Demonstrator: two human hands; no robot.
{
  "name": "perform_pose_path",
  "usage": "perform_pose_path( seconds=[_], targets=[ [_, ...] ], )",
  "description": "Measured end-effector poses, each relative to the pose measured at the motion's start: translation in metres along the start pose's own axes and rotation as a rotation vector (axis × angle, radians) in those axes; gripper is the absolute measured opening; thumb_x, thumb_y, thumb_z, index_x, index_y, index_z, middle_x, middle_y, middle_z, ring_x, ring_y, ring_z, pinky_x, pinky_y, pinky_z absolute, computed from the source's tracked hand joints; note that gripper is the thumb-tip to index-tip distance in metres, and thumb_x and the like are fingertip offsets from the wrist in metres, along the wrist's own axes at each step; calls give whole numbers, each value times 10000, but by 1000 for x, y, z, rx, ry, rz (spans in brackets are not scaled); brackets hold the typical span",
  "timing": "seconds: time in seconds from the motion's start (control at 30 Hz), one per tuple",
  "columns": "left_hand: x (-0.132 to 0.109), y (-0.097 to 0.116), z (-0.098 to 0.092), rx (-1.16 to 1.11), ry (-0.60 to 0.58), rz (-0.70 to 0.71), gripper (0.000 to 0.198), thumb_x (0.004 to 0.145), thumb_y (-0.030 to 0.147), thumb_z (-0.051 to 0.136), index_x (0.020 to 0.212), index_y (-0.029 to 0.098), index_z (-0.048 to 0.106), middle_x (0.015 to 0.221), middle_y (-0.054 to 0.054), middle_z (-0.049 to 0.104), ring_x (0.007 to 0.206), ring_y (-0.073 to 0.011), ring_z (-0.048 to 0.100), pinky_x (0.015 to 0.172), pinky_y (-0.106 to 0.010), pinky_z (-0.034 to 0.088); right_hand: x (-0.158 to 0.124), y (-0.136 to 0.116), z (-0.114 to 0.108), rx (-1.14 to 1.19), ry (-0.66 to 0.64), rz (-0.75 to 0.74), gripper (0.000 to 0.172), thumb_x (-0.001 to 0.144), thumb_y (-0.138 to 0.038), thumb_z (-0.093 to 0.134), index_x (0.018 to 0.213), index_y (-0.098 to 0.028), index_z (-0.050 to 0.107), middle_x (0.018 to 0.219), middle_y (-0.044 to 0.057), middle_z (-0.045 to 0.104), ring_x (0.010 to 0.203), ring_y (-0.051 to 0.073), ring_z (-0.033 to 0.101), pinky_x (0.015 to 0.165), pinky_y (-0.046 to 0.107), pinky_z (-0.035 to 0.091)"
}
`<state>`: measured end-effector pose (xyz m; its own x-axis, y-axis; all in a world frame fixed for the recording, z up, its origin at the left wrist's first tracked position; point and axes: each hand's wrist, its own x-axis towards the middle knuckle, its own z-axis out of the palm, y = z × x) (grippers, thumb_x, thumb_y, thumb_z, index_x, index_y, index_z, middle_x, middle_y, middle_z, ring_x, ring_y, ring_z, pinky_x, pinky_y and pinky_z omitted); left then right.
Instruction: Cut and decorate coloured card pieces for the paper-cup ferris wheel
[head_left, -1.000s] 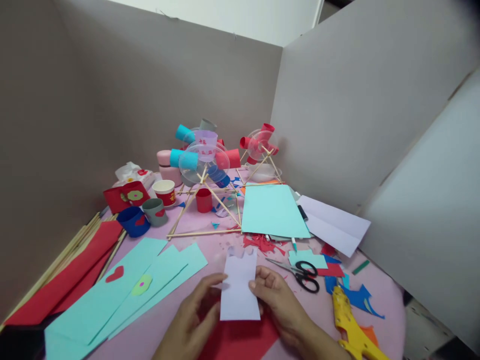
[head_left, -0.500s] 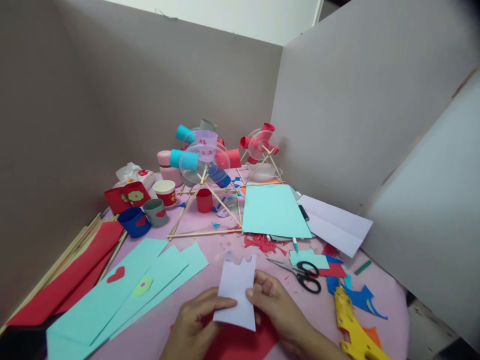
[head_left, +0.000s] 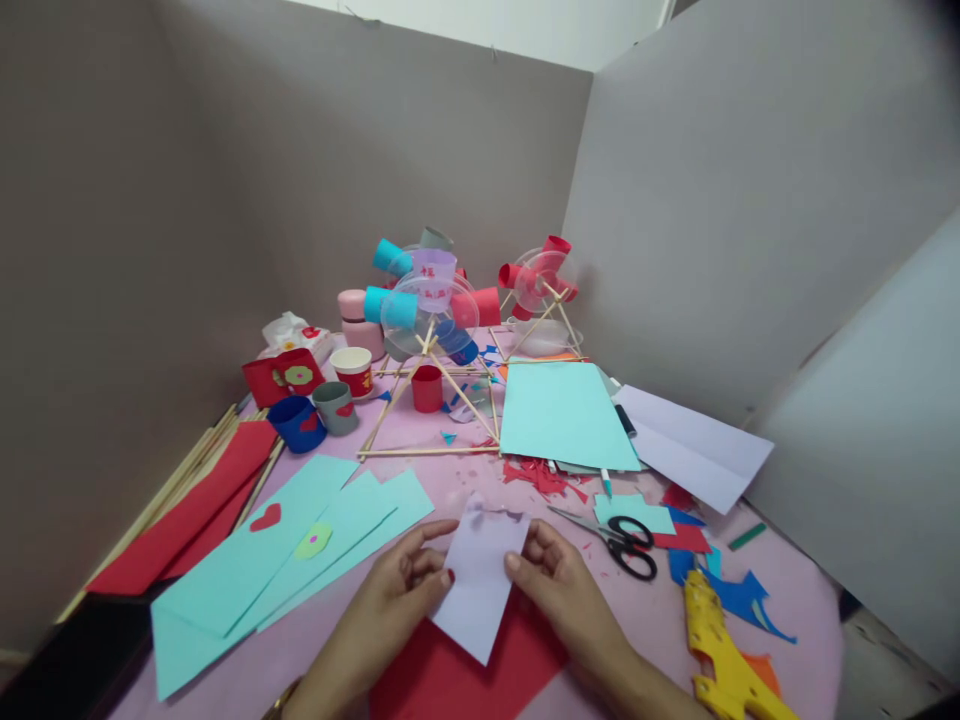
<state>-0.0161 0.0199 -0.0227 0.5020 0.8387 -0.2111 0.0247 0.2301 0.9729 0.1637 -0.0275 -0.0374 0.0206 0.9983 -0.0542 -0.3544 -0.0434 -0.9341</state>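
Note:
A small pale lilac piece of paper (head_left: 480, 590), its far edge cut wavy, is held between both hands above a red sheet (head_left: 472, 680). My left hand (head_left: 412, 580) closes on the paper's left edge, with a small red spot at the thumb tip that I cannot make out. On the right edge, my right hand (head_left: 551, 570) pinches the paper, thumb on top and fingers behind. Black-handled scissors (head_left: 630, 545) lie half spread to the right, beyond my right hand. Left of my hands are overlapping mint paper sheets (head_left: 225, 590), decorated with a red heart and a green flower.
A yellow glue gun (head_left: 712, 640) lies front right among paper scraps (head_left: 750, 600). Stick-framed paper wheels (head_left: 427, 310) stand behind, beside a mint sheet (head_left: 562, 410) and folded lilac sheet (head_left: 690, 445). Paper cups (head_left: 296, 425) and wooden sticks (head_left: 191, 460) are at left. Grey panels (head_left: 360, 150) enclose the table.
My left hand has shifted from the paper's near part to its left edge, its fingers now further up. The paper has turned slightly, and the whole view has moved a little.

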Motion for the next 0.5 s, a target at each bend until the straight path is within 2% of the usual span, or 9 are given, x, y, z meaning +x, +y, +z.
perform_pose_path(
  seconds=[0.07,0.2,0.27,0.33,0.43,0.5],
  targets=[
    [1,-2,-2,32,-29,13,455,742,331,652,1131,149,504,673,26,602,637,-132,538,603,-243,393,0,-1,-1,4,14,-4,282,733,-382,687,887,-166,590,742,15,648,629,124,567,624,235,439],
    [1,-2,-3,0,41,54,396,748,334,652,1093,175,540,653,47,574,622,-118,537,597,-233,396,1,3,-4,-80,-18,143,323,703,-430,694,723,-125,590,436,-26,567,375,72,452,411,179,312],
    [1,1,-2,-52,78,45,402,737,333,666,1091,186,545,640,55,571,605,-114,543,590,-229,402,2,5,-4,-33,-27,189,341,672,-425,718,729,-116,584,412,-29,556,349,67,449,384,168,282],
    [0,3,-1,-87,34,7,363,717,327,685,1024,164,582,643,36,601,617,-130,570,609,-244,421,3,6,-3,28,-8,181,347,670,-420,720,741,-108,585,437,-26,559,360,60,459,380,159,282],
    [-2,5,3,-80,-35,-16,234,714,326,682,820,127,620,655,-18,648,658,-167,607,654,-276,445,4,7,-2,66,29,140,369,696,-433,696,852,-119,576,501,-35,566,386,55,461,378,152,281],
    [-2,4,7,-77,39,19,227,732,326,663,852,142,601,652,-10,646,649,-161,602,642,-270,446,4,7,-1,50,30,108,457,702,-417,700,1023,-142,527,536,-48,566,403,61,460,389,158,280]
  ],
)
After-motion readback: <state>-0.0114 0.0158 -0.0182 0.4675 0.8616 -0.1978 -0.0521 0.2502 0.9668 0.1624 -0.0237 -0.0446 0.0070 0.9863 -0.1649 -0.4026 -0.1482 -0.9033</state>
